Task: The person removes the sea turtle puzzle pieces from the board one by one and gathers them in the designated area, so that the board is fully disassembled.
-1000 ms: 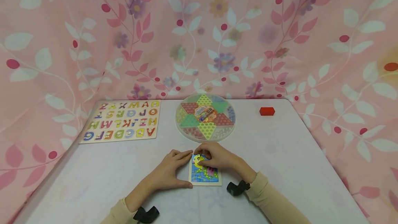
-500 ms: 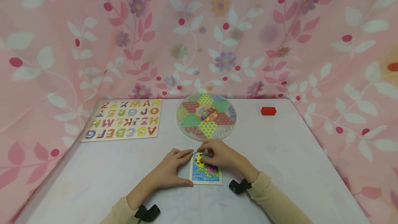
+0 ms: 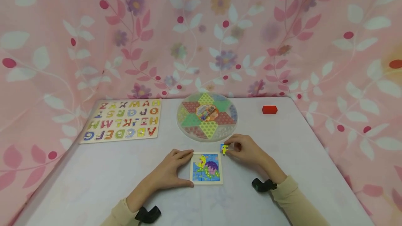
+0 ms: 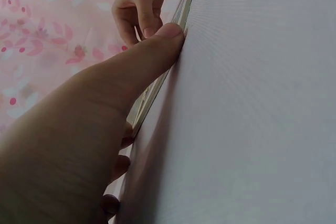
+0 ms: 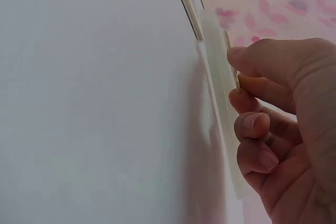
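Note:
A small square jigsaw puzzle board [image 3: 206,183] with a pale frame shows a yellow and purple turtle on blue. My left hand [image 3: 169,172] lies along its left side, thumb at the near corner and fingertips at the far corner. In the left wrist view, the thumb [image 4: 152,51] rests against the board's edge. My right hand [image 3: 249,151] pinches a blue and yellow puzzle piece [image 3: 223,149] between thumb and fingers, beyond the board's far right corner. The right wrist view shows the piece edge-on as a thin plate [image 5: 234,72]. A pale bare spot shows at the board's upper left.
A round Chinese checkers board [image 3: 187,133] lies behind the puzzle. At the far left is a wooden alphabet board [image 3: 125,139], and a red block [image 3: 269,110] sits at the far right. A pink floral curtain [image 3: 201,44] hangs behind the white-covered table [image 3: 201,205].
My right hand has lifted the puzzle piece out of the board's upper left and carried it right, past the far right corner. The left hand has stayed at the board's left side.

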A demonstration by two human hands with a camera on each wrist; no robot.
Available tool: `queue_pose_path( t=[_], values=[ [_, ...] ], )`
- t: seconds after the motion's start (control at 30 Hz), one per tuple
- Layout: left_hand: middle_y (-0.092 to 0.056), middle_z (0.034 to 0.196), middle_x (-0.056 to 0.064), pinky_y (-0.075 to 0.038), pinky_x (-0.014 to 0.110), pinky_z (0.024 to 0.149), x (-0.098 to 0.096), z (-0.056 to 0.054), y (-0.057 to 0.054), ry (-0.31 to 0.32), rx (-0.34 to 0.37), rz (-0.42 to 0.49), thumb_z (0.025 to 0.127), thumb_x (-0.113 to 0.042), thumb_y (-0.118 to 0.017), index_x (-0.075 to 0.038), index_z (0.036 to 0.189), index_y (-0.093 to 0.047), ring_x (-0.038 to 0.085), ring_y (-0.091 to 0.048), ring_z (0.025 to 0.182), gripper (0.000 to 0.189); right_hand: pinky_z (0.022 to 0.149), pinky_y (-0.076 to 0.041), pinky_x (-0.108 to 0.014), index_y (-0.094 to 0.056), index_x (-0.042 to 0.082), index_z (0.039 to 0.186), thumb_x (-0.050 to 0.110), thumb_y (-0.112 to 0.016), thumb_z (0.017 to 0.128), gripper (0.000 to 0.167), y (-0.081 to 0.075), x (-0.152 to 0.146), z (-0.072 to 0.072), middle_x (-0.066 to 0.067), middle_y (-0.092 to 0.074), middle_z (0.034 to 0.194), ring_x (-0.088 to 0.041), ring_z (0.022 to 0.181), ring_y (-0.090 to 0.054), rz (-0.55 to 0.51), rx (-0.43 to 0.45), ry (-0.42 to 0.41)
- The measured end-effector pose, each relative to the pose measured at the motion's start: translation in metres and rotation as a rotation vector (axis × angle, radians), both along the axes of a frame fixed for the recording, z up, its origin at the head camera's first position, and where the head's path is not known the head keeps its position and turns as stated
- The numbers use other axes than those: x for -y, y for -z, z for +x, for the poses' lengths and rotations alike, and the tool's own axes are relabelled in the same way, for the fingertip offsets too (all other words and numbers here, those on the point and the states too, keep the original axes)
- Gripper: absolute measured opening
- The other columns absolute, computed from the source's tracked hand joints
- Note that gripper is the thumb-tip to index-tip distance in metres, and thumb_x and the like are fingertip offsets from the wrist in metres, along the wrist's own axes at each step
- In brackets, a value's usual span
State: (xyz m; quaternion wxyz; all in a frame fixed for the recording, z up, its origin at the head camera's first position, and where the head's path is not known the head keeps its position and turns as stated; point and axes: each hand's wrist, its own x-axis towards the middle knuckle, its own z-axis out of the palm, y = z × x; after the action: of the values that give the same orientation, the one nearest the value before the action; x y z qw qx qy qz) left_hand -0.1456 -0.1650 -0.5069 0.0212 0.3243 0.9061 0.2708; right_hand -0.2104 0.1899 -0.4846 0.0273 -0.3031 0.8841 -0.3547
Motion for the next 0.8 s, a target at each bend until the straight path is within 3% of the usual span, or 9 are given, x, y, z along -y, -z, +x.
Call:
queue_pose_path(
  t=[0.23,0.5,0.8],
  values=[
    [-0.047,0.165,-0.001,-0.043,0.049,0.109,0.0,-0.002,0.0,-0.015,0.016,0.011,0.074,-0.07,-0.087,-0.01,0.159,-0.05,0.015,-0.045,0.13,0.11,0.064,-0.044,-0.023,-0.08,0.01,0.119,0.014,-0.082,0.094,0.026,0.007,-0.016,-0.001,0.0,-0.069,0.106,-0.007,0.072,-0.051,0.005,-0.001,0.029],
    [-0.045,0.166,-0.002,-0.042,0.05,0.11,0.0,-0.001,0.0,-0.009,0.032,0.018,0.075,-0.071,-0.085,-0.011,0.16,-0.049,0.015,-0.045,0.13,0.11,0.06,-0.043,-0.023,-0.079,0.005,0.121,0.008,-0.082,0.093,0.028,0.018,-0.016,-0.002,-0.005,-0.071,0.112,-0.003,0.066,-0.048,-0.048,-0.112,0.027],
    [-0.046,0.166,-0.001,-0.042,0.05,0.11,-0.001,0.001,-0.002,-0.012,0.04,0.008,0.075,-0.07,-0.086,-0.01,0.159,-0.049,0.015,-0.044,0.131,0.109,0.061,-0.043,-0.023,-0.079,0.006,0.12,0.007,-0.081,0.093,0.027,0.023,-0.016,-0.004,-0.007,-0.069,0.116,-0.002,0.066,-0.047,-0.052,-0.092,0.047]
  ],
)
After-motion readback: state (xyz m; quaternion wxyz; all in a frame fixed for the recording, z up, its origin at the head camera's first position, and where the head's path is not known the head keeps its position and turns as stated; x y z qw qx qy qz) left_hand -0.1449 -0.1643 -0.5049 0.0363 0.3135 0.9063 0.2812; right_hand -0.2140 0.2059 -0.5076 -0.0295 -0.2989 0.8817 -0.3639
